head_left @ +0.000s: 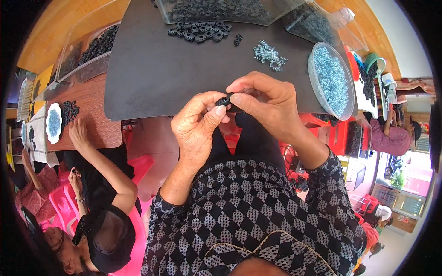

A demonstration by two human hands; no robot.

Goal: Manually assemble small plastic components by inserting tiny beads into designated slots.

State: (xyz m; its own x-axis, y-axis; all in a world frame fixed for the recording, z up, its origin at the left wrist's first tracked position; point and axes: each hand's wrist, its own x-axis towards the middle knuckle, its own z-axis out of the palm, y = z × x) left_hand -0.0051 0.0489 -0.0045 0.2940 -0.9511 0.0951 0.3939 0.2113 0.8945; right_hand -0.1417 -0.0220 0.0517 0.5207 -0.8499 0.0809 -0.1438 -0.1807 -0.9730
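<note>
Above my lap, at the near edge of the dark table, my left hand [197, 123] pinches a small black plastic part [223, 101] with a hole in it between thumb and fingers. My right hand [271, 103] meets it from the other side. Its thumb and forefinger are pressed together on a small dark bit at the part's end, mostly covered by the fingertips. Farther off lie a heap of similar black plastic parts [199, 32], one lone black part [238, 40] and a loose pile of small metal springs [269, 55].
A round clear tub of springs [311, 69] stands at the table's right edge. Clear bins [221, 20] of black parts line the far side. To the left, a co-worker's hand [79, 133] rests on a brown table [103, 92] beside a white dish of springs [49, 132].
</note>
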